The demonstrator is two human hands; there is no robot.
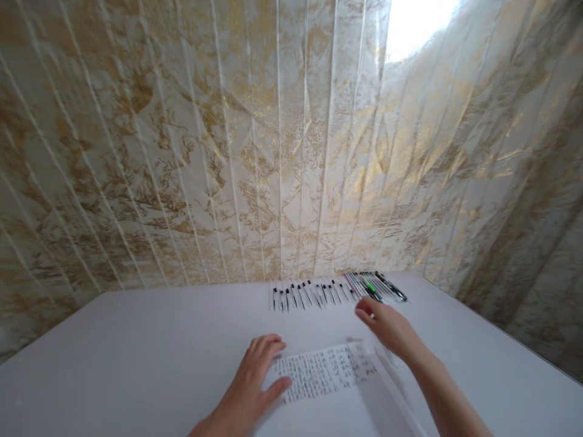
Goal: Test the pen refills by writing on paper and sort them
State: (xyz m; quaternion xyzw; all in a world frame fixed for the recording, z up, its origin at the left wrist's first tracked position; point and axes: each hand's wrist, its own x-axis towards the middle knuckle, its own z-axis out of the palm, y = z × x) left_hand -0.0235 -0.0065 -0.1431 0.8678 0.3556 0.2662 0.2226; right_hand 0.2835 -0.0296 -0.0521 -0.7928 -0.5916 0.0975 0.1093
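My left hand (259, 377) lies at the left edge of a sheet of white paper (319, 371), thumb and fingers apart. Rows of dark handwriting cover the sheet. Its right part, a blank flap (394, 397), looks lifted and blurred and throws a shadow. Above the sheet's far right corner is my right hand (387, 325), with its fingers curled and the tips close together. Whatever those fingers hold, if anything, I cannot make out. Just beyond them lies a group of pens (376, 285), one with a bright green part.
Along the far side of the white table (150, 346) lies a row of clear pens with black caps (310, 294), left of the denser group. A gold-patterned, pleated curtain (255, 152) hangs behind the table, with a bright glare at upper right.
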